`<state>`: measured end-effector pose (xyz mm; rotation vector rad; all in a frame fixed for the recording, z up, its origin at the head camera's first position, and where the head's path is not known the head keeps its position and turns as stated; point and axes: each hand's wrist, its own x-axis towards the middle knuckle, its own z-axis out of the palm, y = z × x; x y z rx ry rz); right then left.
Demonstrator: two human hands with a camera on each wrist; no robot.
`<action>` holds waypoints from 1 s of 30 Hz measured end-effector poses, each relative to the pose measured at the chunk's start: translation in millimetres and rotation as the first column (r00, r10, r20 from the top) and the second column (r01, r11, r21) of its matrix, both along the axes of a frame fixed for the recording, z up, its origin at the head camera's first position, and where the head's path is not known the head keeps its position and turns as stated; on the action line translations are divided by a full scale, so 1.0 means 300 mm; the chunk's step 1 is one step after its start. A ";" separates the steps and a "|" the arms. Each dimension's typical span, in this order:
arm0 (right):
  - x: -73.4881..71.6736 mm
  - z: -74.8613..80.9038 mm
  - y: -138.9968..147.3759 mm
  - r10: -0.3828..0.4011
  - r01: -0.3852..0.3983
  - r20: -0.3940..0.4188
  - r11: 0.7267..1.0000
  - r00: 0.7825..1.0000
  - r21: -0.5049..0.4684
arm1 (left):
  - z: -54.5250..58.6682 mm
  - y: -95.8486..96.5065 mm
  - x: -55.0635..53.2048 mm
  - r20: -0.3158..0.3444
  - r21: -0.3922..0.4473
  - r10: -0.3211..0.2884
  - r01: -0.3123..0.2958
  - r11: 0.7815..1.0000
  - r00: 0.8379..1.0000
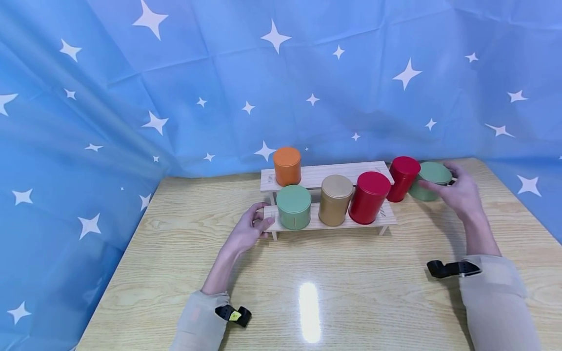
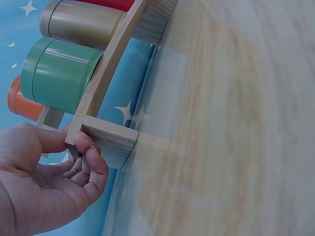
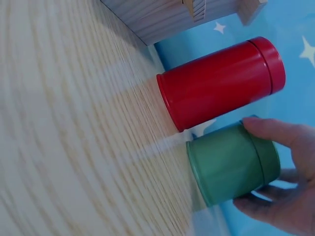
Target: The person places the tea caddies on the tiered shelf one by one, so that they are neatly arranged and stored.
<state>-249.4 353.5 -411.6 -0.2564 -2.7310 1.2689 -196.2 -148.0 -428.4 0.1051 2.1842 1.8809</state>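
Observation:
My left hand (image 1: 249, 228) grips the left end of the lower tier of a pale wooden two-tier shelf (image 1: 327, 174), thumb on top and fingers curled beneath, as the left wrist view shows. On that tier stand a short green tin (image 1: 294, 207), a gold tin (image 1: 335, 200) and a tall red tin (image 1: 370, 197). An orange tin (image 1: 287, 166) sits at the left of the upper tier. At the right, my right hand (image 1: 461, 190) holds a second short green tin (image 3: 234, 164) near its lid, thumb on one side and fingers on the other. Beside it a second red tin (image 3: 221, 83) stands upright on the table.
The wood-grain table (image 1: 263, 282) runs to a blue star-patterned cloth (image 1: 228, 73) hanging behind and at both sides. The shelf's right end is close to the second red tin. A bright light reflection lies on the table's front middle.

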 end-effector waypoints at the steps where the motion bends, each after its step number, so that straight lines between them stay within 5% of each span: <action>1: 0.001 0.000 0.000 -0.008 0.008 0.000 1.000 1.000 0.002 | -0.002 0.000 0.000 0.002 0.001 0.000 0.000 1.000 1.000; 9: 0.009 0.027 0.013 -0.063 0.063 -0.026 0.998 0.998 -0.012 | -0.004 0.000 -0.001 0.010 0.002 0.005 -0.005 1.000 1.000; 21: 0.053 0.139 -0.004 -0.201 0.181 -0.162 0.974 0.966 -0.134 | -0.002 0.001 -0.001 0.001 -0.006 -0.001 0.001 1.000 1.000; 30: 0.081 0.214 -0.036 -0.208 0.175 -0.211 0.971 0.955 -0.163 | -0.001 -0.001 -0.002 0.015 -0.013 0.004 -0.004 1.000 1.000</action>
